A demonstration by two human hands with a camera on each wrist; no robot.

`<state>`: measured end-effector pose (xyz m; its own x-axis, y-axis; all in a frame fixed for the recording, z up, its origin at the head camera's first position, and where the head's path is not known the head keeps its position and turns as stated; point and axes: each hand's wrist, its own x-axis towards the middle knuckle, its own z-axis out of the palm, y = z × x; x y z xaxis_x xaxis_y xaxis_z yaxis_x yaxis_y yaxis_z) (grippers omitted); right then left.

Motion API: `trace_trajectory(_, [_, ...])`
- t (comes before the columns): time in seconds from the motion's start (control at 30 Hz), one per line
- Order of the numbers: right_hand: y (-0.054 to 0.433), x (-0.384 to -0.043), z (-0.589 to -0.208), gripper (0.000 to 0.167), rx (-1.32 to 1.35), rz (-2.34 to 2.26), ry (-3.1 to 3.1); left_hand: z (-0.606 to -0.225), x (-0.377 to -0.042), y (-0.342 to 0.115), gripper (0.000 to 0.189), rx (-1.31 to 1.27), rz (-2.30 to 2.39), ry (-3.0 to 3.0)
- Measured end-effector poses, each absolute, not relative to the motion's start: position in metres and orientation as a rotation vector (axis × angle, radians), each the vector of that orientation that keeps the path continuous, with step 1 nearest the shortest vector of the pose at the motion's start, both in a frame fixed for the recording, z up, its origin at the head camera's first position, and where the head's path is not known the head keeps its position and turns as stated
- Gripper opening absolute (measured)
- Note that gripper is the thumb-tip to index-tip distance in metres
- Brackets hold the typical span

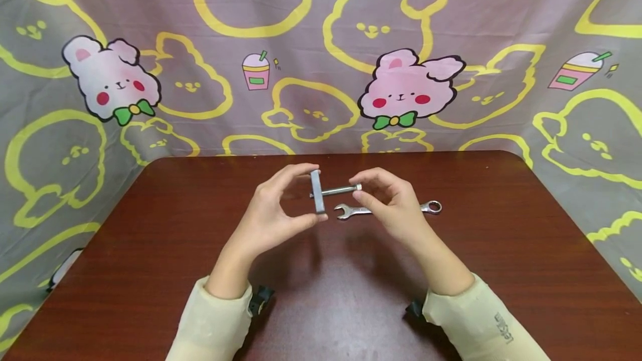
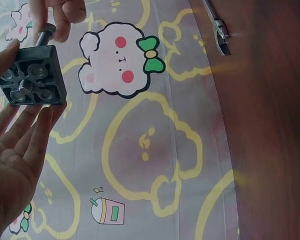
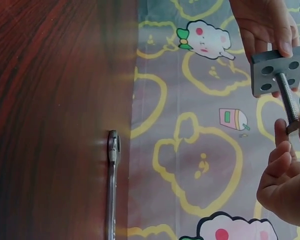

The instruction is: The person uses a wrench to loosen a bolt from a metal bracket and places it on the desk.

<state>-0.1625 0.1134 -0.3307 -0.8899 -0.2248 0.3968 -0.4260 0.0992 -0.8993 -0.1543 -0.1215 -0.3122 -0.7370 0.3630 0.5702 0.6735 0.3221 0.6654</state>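
Observation:
My left hand (image 1: 273, 210) holds a square grey plate (image 1: 318, 191) by its edges, thumb below and fingers above. In the right wrist view round holes show near the corners of the plate (image 3: 277, 75). A long threaded bolt (image 1: 338, 190) passes through its middle; the bolt's tip (image 2: 26, 87) sticks out on the far face in the left wrist view. My right hand (image 1: 396, 199) pinches the bolt's head between thumb and fingers. Both parts are held up above the table.
A combination wrench (image 1: 356, 211) lies on the dark wooden table (image 1: 150, 249), partly hidden behind my right hand. A patterned curtain (image 1: 311, 60) hangs behind the table and along its sides.

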Motion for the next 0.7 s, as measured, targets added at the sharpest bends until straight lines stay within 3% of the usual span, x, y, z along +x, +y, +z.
trace_trajectory(0.3, [0.1158,-0.1646,-0.3322,0.023,0.693,1.857,-2.208,-0.3132,-0.1552,-0.1223,0.074,-0.923,-1.39,-2.288])
trace_trajectory(0.7, [0.1162,-0.1682,-0.3342,0.017,0.567,1.964,-2.245,-0.3163,-0.1579,-0.1207,0.075,-0.929,-1.376,-2.312])
